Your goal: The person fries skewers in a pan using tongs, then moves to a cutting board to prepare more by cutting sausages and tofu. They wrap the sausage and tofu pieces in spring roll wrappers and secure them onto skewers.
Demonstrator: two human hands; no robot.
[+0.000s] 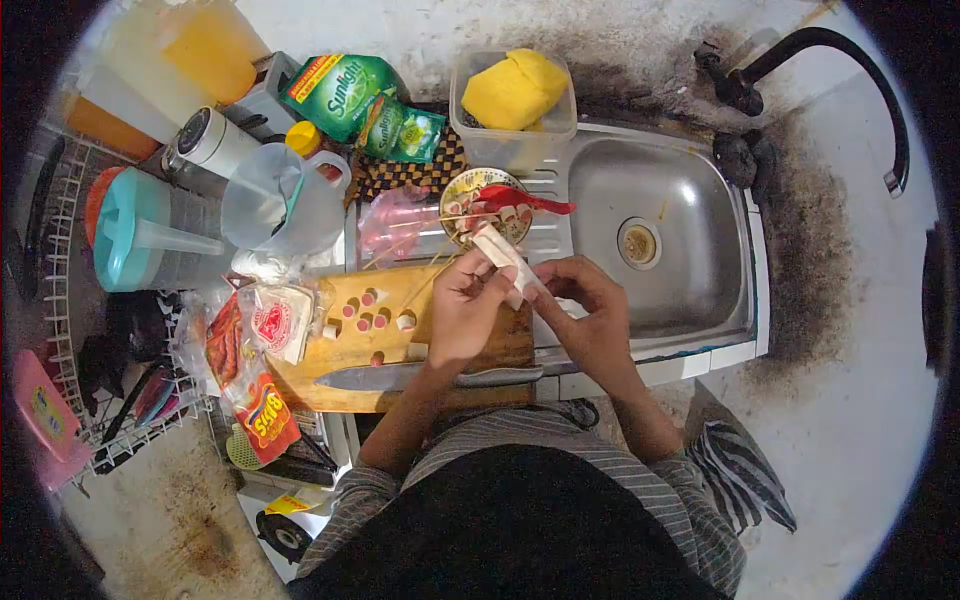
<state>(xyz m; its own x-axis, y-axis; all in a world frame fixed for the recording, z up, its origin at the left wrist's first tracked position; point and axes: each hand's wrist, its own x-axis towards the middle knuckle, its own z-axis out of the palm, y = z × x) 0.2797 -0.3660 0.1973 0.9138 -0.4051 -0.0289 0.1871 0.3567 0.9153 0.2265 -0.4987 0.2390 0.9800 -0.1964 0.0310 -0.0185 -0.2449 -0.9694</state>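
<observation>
A folded white strip of dough wrapper (pixel 499 250) is pinched between my hands, above the far right part of the wooden cutting board (pixel 390 350). My left hand (pixel 468 312) grips its left side, and my right hand (pixel 588 308) pinches the lower right end. Several pink sausage slices wrapped in white strips (pixel 380 320) lie on the board to the left. In front of them rests a knife (pixel 370 377), its handle pointing right. Just beyond my fingers stands a patterned bowl (pixel 466 180) holding more wrapped pieces, thin skewers and a long red item (pixel 540 203).
A steel sink (pixel 690 230) with a black faucet (pixel 830 40) occupies the right. Behind are green Sunlight pouches (pixel 345 95) and a plastic tub (pixel 515 150) with a yellow cloth. On the left stand a clear jug (pixel 265 195), a turquoise-lidded pitcher (pixel 130 225) and food packets (pixel 268 415).
</observation>
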